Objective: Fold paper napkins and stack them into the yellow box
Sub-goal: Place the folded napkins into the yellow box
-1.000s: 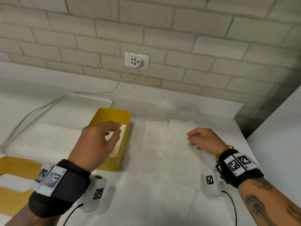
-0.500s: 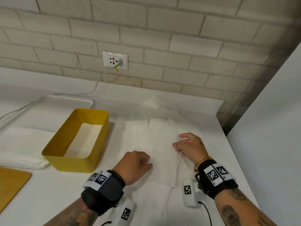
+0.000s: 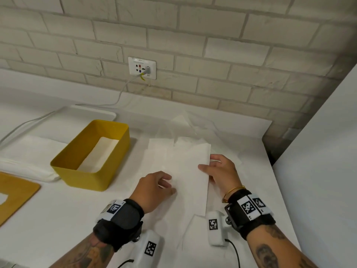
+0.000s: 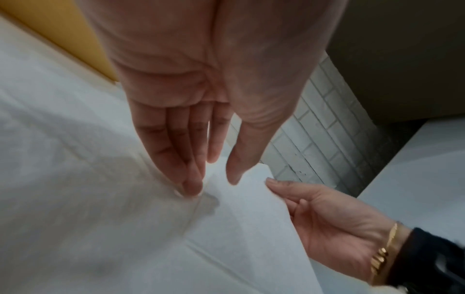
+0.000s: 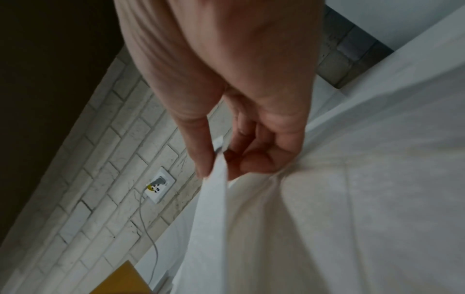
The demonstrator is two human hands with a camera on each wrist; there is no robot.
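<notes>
A white paper napkin (image 3: 191,176) lies unfolded on other napkins in the middle of the white table. My left hand (image 3: 172,184) rests on its left part, and the straight fingertips (image 4: 191,189) touch the paper. My right hand (image 3: 205,164) pinches the napkin's right edge between thumb and fingers (image 5: 251,159) and holds that edge (image 5: 216,199) lifted off the table. The yellow box (image 3: 116,151) stands to the left of both hands, with a folded napkin (image 3: 98,155) flat on its bottom.
A stack of white napkins (image 3: 29,151) lies left of the box on a white tray (image 3: 92,113). A wooden board (image 3: 17,192) sits at the near left. A socket with a cable (image 3: 142,67) is on the brick wall. A white panel (image 3: 318,151) borders the table on the right.
My left hand has come from above the yellow box over to the napkin in the middle. My right hand has taken the napkin's right edge and raised it.
</notes>
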